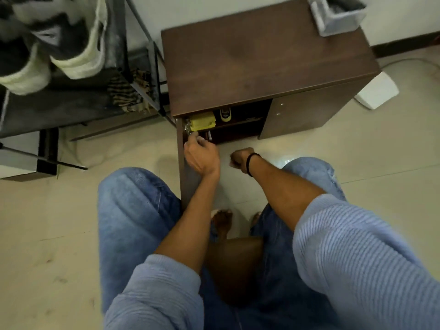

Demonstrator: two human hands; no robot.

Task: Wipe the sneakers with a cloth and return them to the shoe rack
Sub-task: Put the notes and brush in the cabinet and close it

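I looked down on a pale tiled floor (357,167) that met a plain white wall (214,10) trimmed with a dark skirting board (404,47). Against that wall stood a low brown wooden cabinet (262,63), its left door (184,167) swung open towards me. A grey plastic bin (338,14) sat on its far corner. A white cable (409,61) trailed across the floor to its right.

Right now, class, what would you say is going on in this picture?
A person crouches before a small brown cabinet with its door open. The left hand reaches to the lower shelf, just under a yellow box; what it grips is unclear. The right hand is a loose fist and holds nothing visible. The sneakers sit untouched on the shoe rack.
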